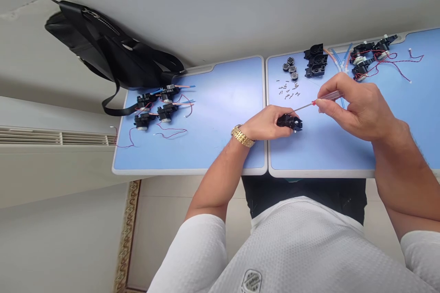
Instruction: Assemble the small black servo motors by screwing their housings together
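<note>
Red-handled screwdriver (327, 98) pinched in the right grip (354, 110) angles its shaft left toward the black housing (289, 122) clasped by the left grip (264, 122).

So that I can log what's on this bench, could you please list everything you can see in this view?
blue-topped desks: two, blue with pale rims, side by side
black bag: one, black, beyond the left desk's corner
wall heater: one, white, left of the desks
wired units: four, black with coloured wires, on the left desk
wired units: about three, black with red wires, far right
black housings: about three, black, top of the right desk
round parts: four, black and silver, beside those housings
small screws: many, grey, below the round parts
black assembly: one, black, in the left hand
screwdriver: one, red and clear handle, in the right hand
gold wristwatch: one, gold, left wrist
left hand: one, on the black assembly
right hand: one, holding the screwdriver
</note>
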Available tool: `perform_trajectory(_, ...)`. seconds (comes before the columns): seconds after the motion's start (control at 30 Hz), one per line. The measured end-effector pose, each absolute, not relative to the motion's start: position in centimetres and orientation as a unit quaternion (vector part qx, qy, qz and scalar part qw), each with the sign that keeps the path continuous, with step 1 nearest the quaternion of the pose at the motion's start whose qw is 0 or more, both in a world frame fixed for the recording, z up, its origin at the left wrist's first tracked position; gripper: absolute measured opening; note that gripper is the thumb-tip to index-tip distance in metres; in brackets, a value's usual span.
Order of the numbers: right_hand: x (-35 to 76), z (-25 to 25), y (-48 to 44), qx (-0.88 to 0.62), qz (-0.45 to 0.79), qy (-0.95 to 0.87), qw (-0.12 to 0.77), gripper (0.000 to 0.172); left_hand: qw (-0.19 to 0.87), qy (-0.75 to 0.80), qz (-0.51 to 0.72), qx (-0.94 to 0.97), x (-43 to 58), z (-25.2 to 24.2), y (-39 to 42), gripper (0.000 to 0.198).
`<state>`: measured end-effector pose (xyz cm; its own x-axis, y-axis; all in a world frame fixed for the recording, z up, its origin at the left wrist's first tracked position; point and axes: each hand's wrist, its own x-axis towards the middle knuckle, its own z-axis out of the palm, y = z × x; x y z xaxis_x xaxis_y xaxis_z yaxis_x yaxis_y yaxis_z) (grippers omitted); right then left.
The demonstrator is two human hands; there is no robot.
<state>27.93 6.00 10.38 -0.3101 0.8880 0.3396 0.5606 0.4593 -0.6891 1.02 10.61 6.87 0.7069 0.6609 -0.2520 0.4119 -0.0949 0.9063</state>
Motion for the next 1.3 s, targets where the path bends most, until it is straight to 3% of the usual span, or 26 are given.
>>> perform_trajectory(0.27, 28.5, 9.6, 6.3, -0.515, 0.182, -0.772, 0.325, 0.052, 0.562, 0.373, 0.106, 0.730, 0.8, 6.5, 10.8, 0.036)
perform_trajectory(0.43, 27.9, 10.2, 6.1, -0.494, 0.214, -0.768, 0.348, 0.025, 0.575, 0.369, 0.109, 0.722, 0.9, 6.6, 10.8, 0.035)
perform_trajectory(0.6, 27.8, 10.5, 5.9, -0.478, 0.222, -0.775, 0.348, 0.016, 0.569, 0.369, 0.113, 0.726, 1.1, 6.8, 10.7, 0.034)
perform_trajectory(0.7, 28.1, 10.3, 5.8, -0.489, 0.185, -0.783, 0.339, 0.027, 0.562, 0.367, 0.109, 0.733, 1.1, 6.8, 10.7, 0.034)
perform_trajectory(0.83, 28.4, 9.8, 6.1, -0.505, 0.163, -0.784, 0.323, 0.056, 0.559, 0.366, 0.108, 0.736, 1.0, 6.8, 10.7, 0.033)
perform_trajectory(0.9, 28.4, 9.6, 6.3, -0.505, 0.169, -0.781, 0.326, 0.060, 0.562, 0.370, 0.108, 0.732, 1.0, 6.8, 10.7, 0.034)
perform_trajectory(1.1, 28.2, 9.5, 6.2, -0.493, 0.203, -0.769, 0.352, 0.033, 0.571, 0.369, 0.112, 0.725, 1.0, 7.1, 10.6, 0.036)
perform_trajectory(1.3, 27.9, 9.5, 6.1, -0.492, 0.199, -0.755, 0.385, 0.026, 0.572, 0.367, 0.113, 0.725, 1.0, 7.2, 10.5, 0.037)
